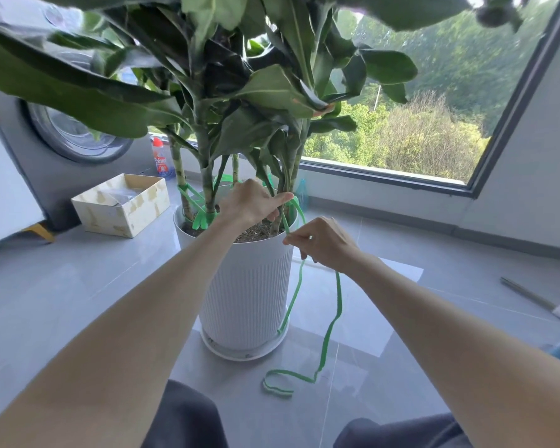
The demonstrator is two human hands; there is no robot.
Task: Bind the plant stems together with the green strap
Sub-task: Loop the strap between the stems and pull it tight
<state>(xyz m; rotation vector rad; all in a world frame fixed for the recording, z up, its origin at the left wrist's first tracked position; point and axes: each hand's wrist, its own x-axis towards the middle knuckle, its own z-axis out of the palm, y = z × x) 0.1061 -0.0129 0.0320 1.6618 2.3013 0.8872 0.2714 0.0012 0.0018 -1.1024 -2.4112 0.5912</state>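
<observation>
The left hand (251,203) pinches the thin green fabric strap (328,331) against the rightmost of the banded green plant stems (207,189) in the white ribbed pot (246,295), apparently anchoring the loop, while the right hand (325,244) pinches the strand below in its fingers, seemingly to draw it tight, the slack trailing onto the floor.

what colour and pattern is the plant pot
The pot is white, with fine vertical ribs below a smooth rim band; clearest in the head view.
</observation>
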